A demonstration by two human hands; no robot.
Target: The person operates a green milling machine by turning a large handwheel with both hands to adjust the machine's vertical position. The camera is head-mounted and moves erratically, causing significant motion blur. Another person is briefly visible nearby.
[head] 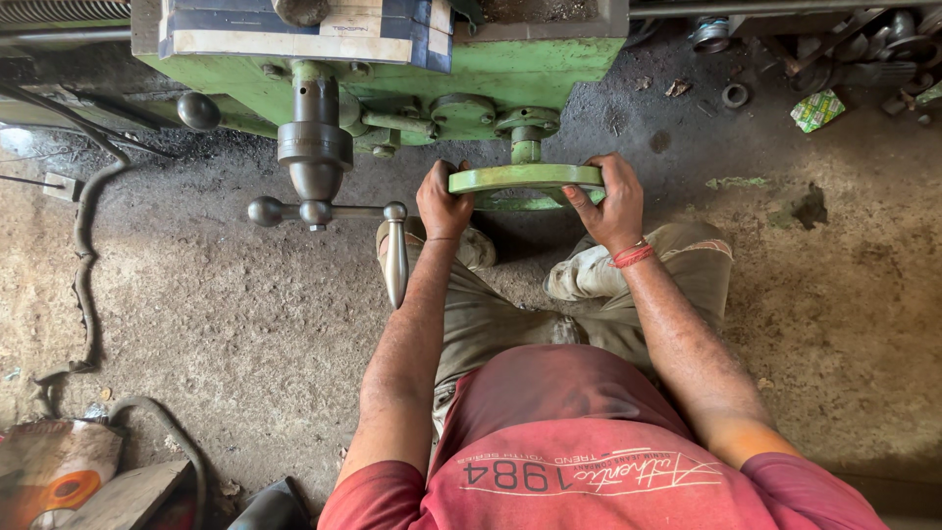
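Both hands were clamped on the green handwheel of a green machine tool, seen from above. The left hand closed over the wheel's left rim, knuckles up and fingers curled under it; the right hand wrapped the right rim, thumb lying along the near edge, a red thread band around its wrist. The wheel sat between the 2 grips on a short green shaft that ran up from it into the machine body.

Judged from the paired grip, the step in hand was turning the handwheel, with neither hand placed to let go. A further turn would call for one hand to push and the other to pull around the rim, then regrip.

Just left of the left-hand grip stood a steel capstan lever, its long tapered handle hanging beside that forearm, close but apart from it. Above and further left a black ball knob stuck out of the casting. Below the grips lay the person's grey trousers and red shirt.

The fingertips of both hands were hidden under the rim, and the wheel's hub and spokes were in shadow. The machine's upper part was cut off by the frame edge, so its kind could not be fixed. The metal scraps far right of the grip were too dark to identify, as was the direction of turning
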